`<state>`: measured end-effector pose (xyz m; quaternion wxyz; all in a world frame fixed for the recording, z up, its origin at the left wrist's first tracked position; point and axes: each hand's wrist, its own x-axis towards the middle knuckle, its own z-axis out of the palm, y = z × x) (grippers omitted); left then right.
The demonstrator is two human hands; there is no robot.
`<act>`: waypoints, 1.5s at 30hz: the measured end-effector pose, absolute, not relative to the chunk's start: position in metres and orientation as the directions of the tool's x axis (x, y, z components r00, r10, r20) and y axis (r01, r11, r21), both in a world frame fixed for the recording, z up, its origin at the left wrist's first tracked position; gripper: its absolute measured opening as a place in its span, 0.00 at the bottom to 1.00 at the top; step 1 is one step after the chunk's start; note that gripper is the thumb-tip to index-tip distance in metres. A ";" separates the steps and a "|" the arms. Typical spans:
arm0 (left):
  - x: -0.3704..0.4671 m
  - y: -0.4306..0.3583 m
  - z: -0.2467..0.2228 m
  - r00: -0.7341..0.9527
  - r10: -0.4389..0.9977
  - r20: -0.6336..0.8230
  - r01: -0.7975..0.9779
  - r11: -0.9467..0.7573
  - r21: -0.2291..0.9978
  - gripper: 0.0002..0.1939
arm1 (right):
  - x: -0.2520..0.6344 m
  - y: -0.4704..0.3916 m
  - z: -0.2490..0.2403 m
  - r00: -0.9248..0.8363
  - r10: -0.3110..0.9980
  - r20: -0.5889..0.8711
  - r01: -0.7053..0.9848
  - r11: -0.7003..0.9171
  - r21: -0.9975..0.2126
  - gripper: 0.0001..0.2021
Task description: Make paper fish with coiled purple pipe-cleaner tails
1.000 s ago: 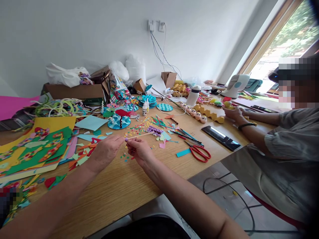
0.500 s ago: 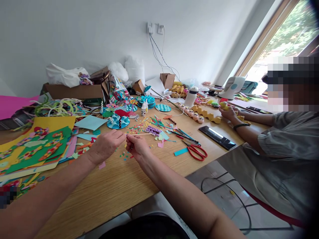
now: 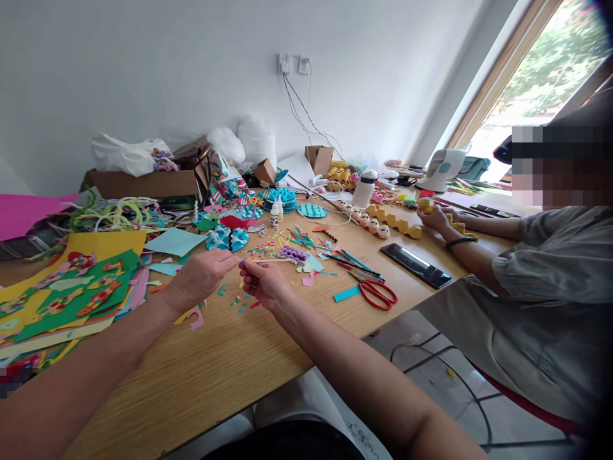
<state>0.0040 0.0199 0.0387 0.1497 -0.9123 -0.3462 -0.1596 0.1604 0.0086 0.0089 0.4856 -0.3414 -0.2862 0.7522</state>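
Note:
My left hand [image 3: 204,276] and my right hand [image 3: 265,281] meet fingertip to fingertip above the wooden table [image 3: 225,370]. The right fingers pinch a thin pale stick [image 3: 274,260] that points right, towards a purple twisted piece [image 3: 294,254]. The left fingers are closed at the right fingertips; a tiny purplish bit shows between the hands, too small to name. Behind them stands a blue dotted paper base [image 3: 223,239] with a red fish shape [image 3: 234,222]. Small paper scraps [image 3: 239,303] lie beneath the hands.
Red-handled scissors [image 3: 378,294], pencils [image 3: 359,265] and a phone [image 3: 416,265] lie to the right. Glue bottles [image 3: 274,216] and a white bottle [image 3: 365,188] stand further back. Coloured paper sheets [image 3: 115,239] cover the left. At the right, another person's hands [image 3: 433,217] hold something yellow.
The view has shifted slightly, with the wall and table items a little lower. Both hands keep nearly the same pose, fingertips together.

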 end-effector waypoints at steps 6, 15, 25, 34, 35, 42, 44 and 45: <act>-0.005 0.028 0.050 0.489 0.819 0.299 0.779 -0.565 0.272 0.15 | 0.191 -0.005 0.041 -0.254 0.953 0.167 0.060 0.188 -0.980 0.05; 0.005 0.037 0.062 0.551 0.815 0.177 0.746 -0.577 0.334 0.12 | 0.187 0.030 0.044 -0.458 0.800 0.388 0.617 0.601 -0.509 0.04; 0.007 0.052 0.061 0.622 0.706 0.339 0.741 -0.670 0.037 0.12 | 0.185 0.062 0.022 -0.489 0.868 0.083 0.152 0.178 -0.972 0.06; 0.023 0.010 0.030 -0.137 0.863 0.486 0.441 -0.386 0.810 0.13 | 0.186 0.065 0.001 -0.573 0.818 -0.054 -0.368 -0.315 -0.875 0.11; 0.026 0.010 0.022 -0.154 0.908 0.390 0.323 -0.326 0.888 0.13 | 0.186 0.063 -0.001 -0.582 0.812 -0.050 -0.388 -0.331 -0.860 0.12; 0.040 0.010 -0.002 -0.099 0.990 0.100 -0.023 -0.103 0.994 0.15 | 0.178 0.048 -0.005 -0.579 0.811 -0.083 -0.392 -0.367 -0.844 0.13; 0.040 0.009 -0.002 -0.113 0.988 0.105 -0.036 -0.109 0.993 0.13 | 0.176 0.046 -0.004 -0.559 0.825 -0.086 -0.375 -0.344 -0.861 0.14; 0.040 0.008 -0.002 -0.115 0.988 0.104 -0.041 -0.110 0.993 0.12 | 0.175 0.045 -0.004 -0.551 0.830 -0.084 -0.368 -0.332 -0.869 0.14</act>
